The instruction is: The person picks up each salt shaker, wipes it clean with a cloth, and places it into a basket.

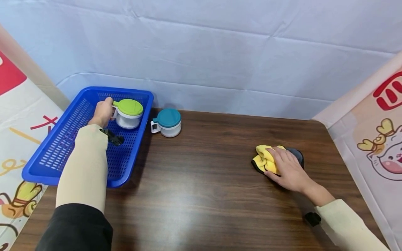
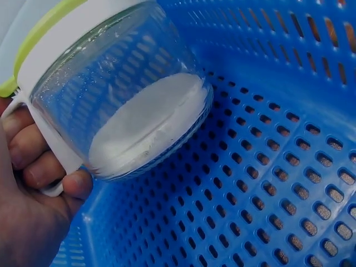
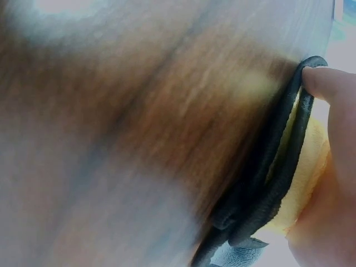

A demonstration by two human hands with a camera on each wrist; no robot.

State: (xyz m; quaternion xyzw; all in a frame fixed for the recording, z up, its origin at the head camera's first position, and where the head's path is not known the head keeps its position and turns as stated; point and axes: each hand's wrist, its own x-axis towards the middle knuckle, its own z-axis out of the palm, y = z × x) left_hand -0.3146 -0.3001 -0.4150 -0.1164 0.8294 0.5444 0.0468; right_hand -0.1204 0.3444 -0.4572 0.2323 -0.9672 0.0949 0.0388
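Inside the blue basket [image 1: 127, 153], my left hand [image 1: 103, 112] grips the white handle of a seasoning jar [image 1: 128, 119] with a green lid. In the left wrist view, the fingers curl through the handle [image 2: 53, 136]; white granules [image 2: 147, 122] lie in the bottom of the clear jar, which hangs close over the perforated basket floor. On the table's right side, my right hand [image 1: 290, 170] rests on a crumpled yellow and grey cloth [image 1: 265, 160] with black edging, its fingers spread over the top. The right wrist view shows the thumb along the cloth's black edge [image 3: 289, 161].
A second seasoning jar [image 1: 169, 128] with a teal lid stands on the brown wooden table [image 1: 204, 174], just right of the basket. A pale cloth backdrop [image 1: 201, 62] rises behind the table, and printed sheets [image 1: 377, 139] hang at both sides.
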